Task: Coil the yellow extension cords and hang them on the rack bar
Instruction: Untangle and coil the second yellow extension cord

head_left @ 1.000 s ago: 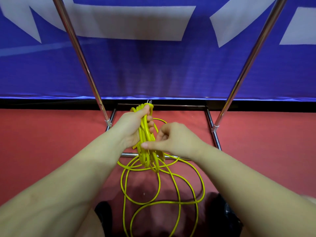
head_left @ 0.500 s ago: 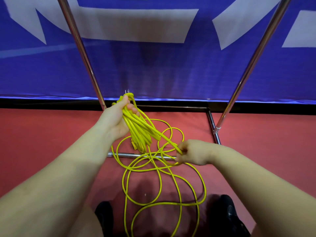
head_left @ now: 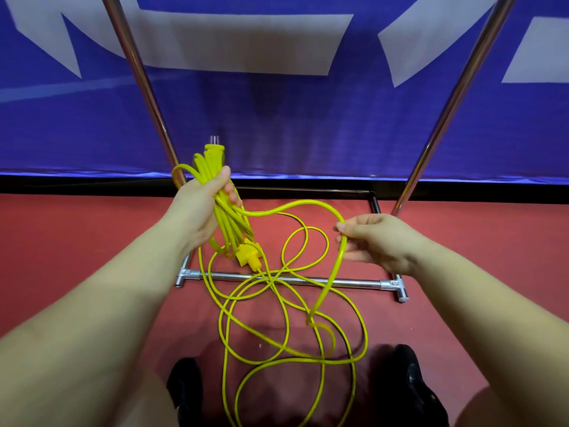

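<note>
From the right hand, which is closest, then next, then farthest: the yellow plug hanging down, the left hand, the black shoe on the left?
Measured from the right hand in the head view:
1. Yellow plug, hanging below the bundle, toward the left.
2. Left hand, farther left, gripping the coiled cord.
3. Black shoe, bottom left, by the picture's lower edge.

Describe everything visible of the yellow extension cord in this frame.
The yellow extension cord is thin, glossy and plastic-looking. The left hand grips a bundle of its loops, a pronged plug poking out above and a yellow connector hanging below. One strand arcs to the right hand, which pinches it; the rest lies tangled on the red floor, crossing the rack's base bar.
</note>
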### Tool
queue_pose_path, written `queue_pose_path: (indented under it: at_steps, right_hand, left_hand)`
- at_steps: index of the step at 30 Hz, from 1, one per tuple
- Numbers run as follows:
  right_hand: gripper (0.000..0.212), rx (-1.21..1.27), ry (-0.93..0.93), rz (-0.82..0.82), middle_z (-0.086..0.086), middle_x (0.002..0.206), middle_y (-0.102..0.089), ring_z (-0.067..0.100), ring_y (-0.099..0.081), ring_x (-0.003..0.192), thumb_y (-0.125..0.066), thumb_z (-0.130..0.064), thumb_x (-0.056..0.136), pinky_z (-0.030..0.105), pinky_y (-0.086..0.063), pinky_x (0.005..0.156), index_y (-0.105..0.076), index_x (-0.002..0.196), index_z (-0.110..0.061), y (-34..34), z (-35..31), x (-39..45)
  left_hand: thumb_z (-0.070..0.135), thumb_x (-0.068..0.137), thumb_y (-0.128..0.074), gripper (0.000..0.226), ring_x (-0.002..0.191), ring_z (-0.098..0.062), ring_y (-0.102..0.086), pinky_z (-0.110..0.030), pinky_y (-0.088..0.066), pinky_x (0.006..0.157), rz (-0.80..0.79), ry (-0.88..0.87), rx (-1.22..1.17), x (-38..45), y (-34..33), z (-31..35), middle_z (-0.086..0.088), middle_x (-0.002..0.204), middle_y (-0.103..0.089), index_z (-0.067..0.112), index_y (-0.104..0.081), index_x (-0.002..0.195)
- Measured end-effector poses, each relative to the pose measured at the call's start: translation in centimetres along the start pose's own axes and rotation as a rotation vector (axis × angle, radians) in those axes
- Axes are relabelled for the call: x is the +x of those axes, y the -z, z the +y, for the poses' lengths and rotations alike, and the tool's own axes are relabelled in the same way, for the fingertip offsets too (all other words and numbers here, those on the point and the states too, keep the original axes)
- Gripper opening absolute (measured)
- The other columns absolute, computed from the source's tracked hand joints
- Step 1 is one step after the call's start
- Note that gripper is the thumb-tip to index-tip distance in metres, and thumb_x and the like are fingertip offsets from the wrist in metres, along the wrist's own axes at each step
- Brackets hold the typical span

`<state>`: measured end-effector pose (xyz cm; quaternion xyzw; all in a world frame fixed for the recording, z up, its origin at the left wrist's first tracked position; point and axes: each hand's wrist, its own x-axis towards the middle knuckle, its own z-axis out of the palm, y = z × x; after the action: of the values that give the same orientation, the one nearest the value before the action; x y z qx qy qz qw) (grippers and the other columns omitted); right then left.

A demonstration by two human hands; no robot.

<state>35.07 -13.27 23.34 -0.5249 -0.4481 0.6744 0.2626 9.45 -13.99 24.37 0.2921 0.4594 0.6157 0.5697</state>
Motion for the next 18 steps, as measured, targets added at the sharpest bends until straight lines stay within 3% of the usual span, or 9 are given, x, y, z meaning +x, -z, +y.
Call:
queue_pose_path:
  at_steps: [4, 8, 12, 16, 18]
  right_hand:
    - [0.014, 0.373, -0.058, 0.123, 0.001, 0.060, -0.059, 0.005, -0.060, 0.043, -0.055, -0.009, 0.091, 0.020, -0.054, 0.047, -0.060, 0.079, -0.007, -0.7, -1.1, -0.2]
    - [0.018, 0.622, -0.054, 0.193, 0.002, 0.048, -0.059, 0.007, -0.060, 0.039, -0.055, -0.005, 0.091, 0.026, -0.055, 0.050, -0.056, 0.074, -0.001, -1.7, -2.0, -0.3]
    - [0.022, 0.772, -0.064, 0.274, 0.007, 0.067, -0.047, 0.008, -0.053, 0.030, -0.050, -0.004, 0.094, 0.025, -0.052, 0.045, -0.050, 0.072, 0.001, -2.2, -2.7, 0.0]
    - [0.026, 0.802, -0.142, 0.340, 0.007, 0.066, -0.046, 0.013, -0.052, 0.055, -0.050, -0.007, 0.094, 0.023, -0.049, 0.040, -0.050, 0.070, -0.001, -1.7, -2.7, 0.7]
    - [0.026, 0.826, -0.149, 0.344, 0.007, 0.056, -0.053, 0.012, -0.053, 0.056, -0.051, -0.009, 0.094, 0.023, -0.049, 0.040, -0.051, 0.069, 0.000, -1.5, -2.7, 0.9]
  left_hand:
    - [0.013, 0.096, -0.048, 0.017, 0.049, -0.007, -0.062, -0.022, -0.052, 0.048, -0.119, 0.006, 0.400, -1.7, -1.9, -1.0, 0.003, 0.054, -0.065, 0.008, -0.054, 0.081]
    - [0.006, 0.092, -0.051, 0.011, 0.061, -0.011, -0.069, -0.025, -0.056, 0.058, -0.311, 0.091, 0.476, -3.2, -4.2, -2.7, -0.005, 0.069, -0.071, 0.008, -0.055, 0.083]
    - [0.007, 0.092, -0.052, 0.007, 0.064, -0.011, -0.069, -0.029, -0.058, 0.062, -0.406, 0.124, 0.548, -3.6, -5.6, -4.0, -0.005, 0.075, -0.070, 0.012, -0.055, 0.088]
    - [0.007, 0.093, -0.052, 0.005, 0.062, -0.006, -0.068, -0.020, -0.054, 0.054, -0.488, 0.164, 0.607, -4.0, -6.5, -4.3, -0.007, 0.080, -0.068, 0.010, -0.055, 0.091]
    - [0.007, 0.093, -0.052, 0.006, 0.063, -0.008, -0.068, -0.021, -0.055, 0.055, -0.515, 0.187, 0.616, -4.1, -6.6, -4.2, -0.006, 0.078, -0.068, 0.009, -0.055, 0.089]
